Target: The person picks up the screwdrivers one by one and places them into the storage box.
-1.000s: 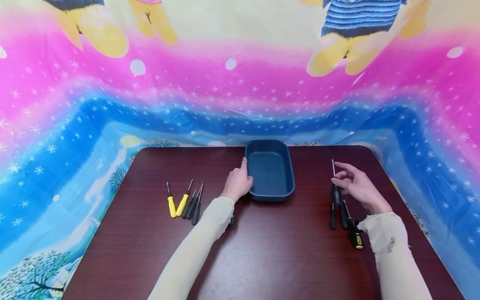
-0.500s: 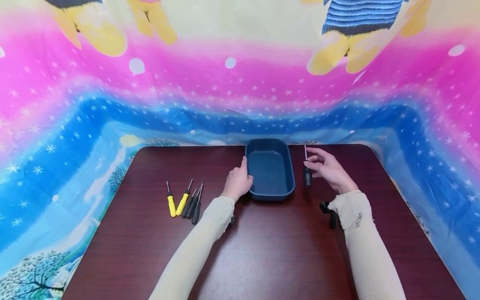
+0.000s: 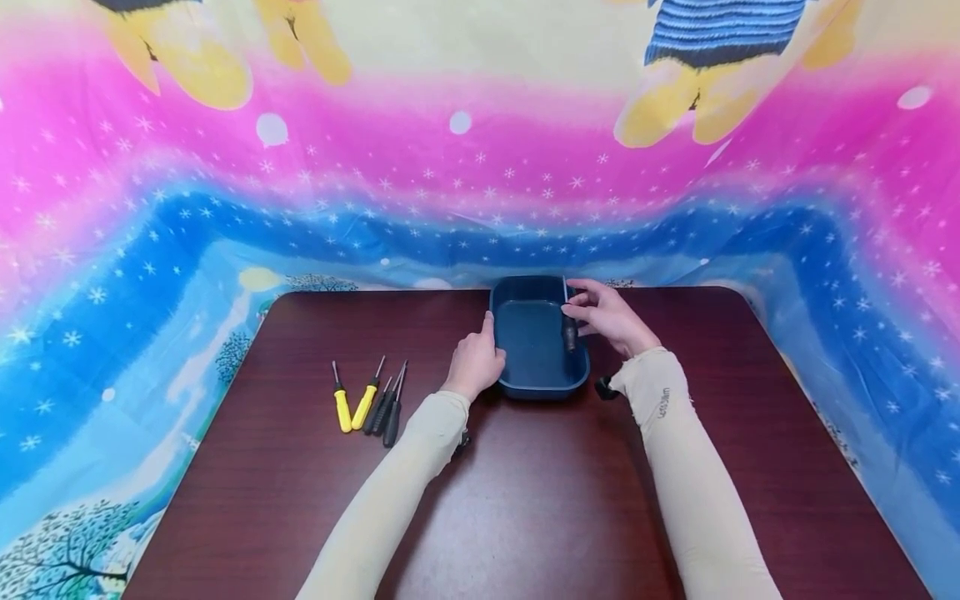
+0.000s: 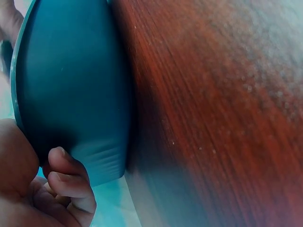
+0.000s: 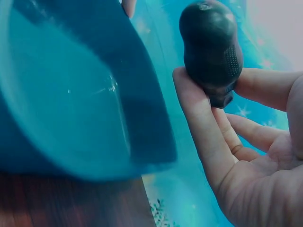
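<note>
A dark blue rectangular tub (image 3: 534, 389) stands at the back middle of the table. My left hand (image 3: 476, 363) holds its left rim; in the left wrist view, that hand's fingers (image 4: 71, 184) curl against the outside wall. My right hand (image 3: 611, 318) pinches a black-handled screwdriver (image 3: 570, 332) by its neck, shaft up and handle down, over the tub's right side. Filling the top of the right wrist view is the bulbous handle (image 5: 210, 45), between thumb and fingers. The tub's inside (image 5: 66, 94) shows no tool in it.
Left of the tub, two yellow-handled screwdrivers (image 3: 342, 410) and several black-handled ones (image 3: 392, 425) lie on the dark red wooden table (image 3: 525, 500). A printed cloth (image 3: 420, 217) hangs behind and around the table. The right sleeve (image 3: 675, 433) covers part of the tabletop.
My right hand has carried the black-handled screwdriver left, from the right side of the table to over the tub. Tools seen on the right earlier are now behind the sleeve. The left hand stays put.
</note>
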Available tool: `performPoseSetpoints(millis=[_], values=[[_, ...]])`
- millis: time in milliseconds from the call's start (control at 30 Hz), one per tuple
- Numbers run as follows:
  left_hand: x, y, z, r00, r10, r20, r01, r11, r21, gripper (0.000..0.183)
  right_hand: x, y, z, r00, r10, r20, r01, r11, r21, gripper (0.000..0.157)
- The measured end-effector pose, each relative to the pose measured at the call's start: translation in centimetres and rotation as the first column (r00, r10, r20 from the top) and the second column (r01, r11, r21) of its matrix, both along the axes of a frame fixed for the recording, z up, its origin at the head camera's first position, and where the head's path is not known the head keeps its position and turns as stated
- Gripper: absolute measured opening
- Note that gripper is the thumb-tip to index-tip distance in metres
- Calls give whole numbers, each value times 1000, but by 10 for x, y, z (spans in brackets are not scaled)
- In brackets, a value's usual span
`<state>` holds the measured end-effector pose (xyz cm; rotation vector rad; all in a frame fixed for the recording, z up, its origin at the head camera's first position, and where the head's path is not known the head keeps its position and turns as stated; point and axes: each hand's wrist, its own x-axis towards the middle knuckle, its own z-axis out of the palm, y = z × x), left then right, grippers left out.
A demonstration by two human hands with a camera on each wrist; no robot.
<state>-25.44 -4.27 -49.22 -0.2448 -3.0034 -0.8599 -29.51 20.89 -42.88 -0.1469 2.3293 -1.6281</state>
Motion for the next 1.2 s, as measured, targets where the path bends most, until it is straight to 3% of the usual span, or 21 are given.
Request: performPoseSetpoints(millis=[633, 1200], values=[[-1, 1, 1, 1000, 11, 7, -11, 1000, -17, 74, -29, -47, -15, 997, -16, 82, 18, 999, -32, 64], [-1, 1, 0, 1000, 8, 16, -8, 1000, -17, 73, -36, -84, -31, 988, 16, 153, -22, 999, 42, 62]])
